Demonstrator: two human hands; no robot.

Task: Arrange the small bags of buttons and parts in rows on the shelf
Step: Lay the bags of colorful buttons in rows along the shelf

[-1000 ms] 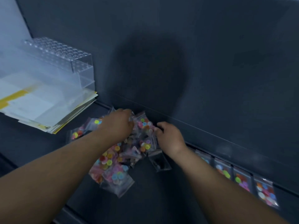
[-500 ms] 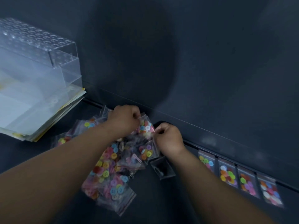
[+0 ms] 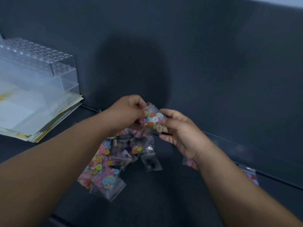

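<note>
A small clear bag of coloured buttons is held up above the dark shelf between both hands. My left hand pinches its top left corner and my right hand grips its right side. Below lies a loose heap of button bags, with a bag of dark parts at its right edge. Bags set in a row along the shelf's back edge show partly behind my right forearm: one near the wrist, another further right.
A clear plastic rack with holes sits on a stack of papers at the left. The dark back wall rises right behind the shelf. The shelf's front edge runs at the lower left.
Both hands have lifted one bag of buttons up out of the heap; before, they were down among the bags. The view has shifted, and my right forearm now covers most of the row.
</note>
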